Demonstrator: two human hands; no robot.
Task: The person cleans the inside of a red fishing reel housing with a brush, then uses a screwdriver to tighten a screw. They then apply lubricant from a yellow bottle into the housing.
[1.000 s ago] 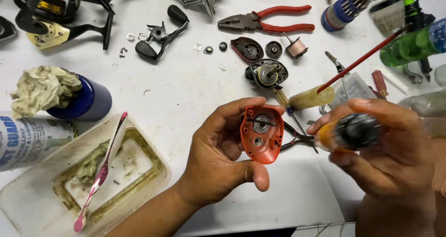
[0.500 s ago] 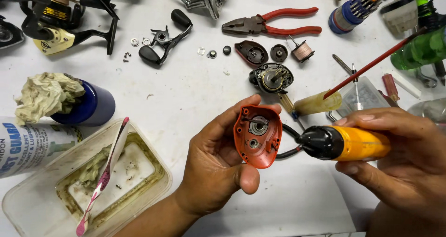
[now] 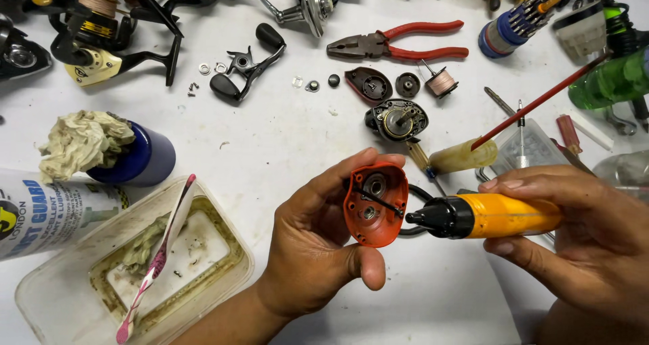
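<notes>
My left hand is curled round the orange cover, thumb under its lower edge, open side tilted toward me so the inside shows. My right hand is closed round the yellow driver, black tip touching the cover's right rim. Just beyond on the counter: the reel body, small plates and spool, laid out apart, probably so nothing gets lost. Pliers farther back. Left: tub with a brush, rag on a blue can.

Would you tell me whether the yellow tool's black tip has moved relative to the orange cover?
Yes. The yellow tool in the right hand swung level; its tip now reaches the orange cover.
</notes>
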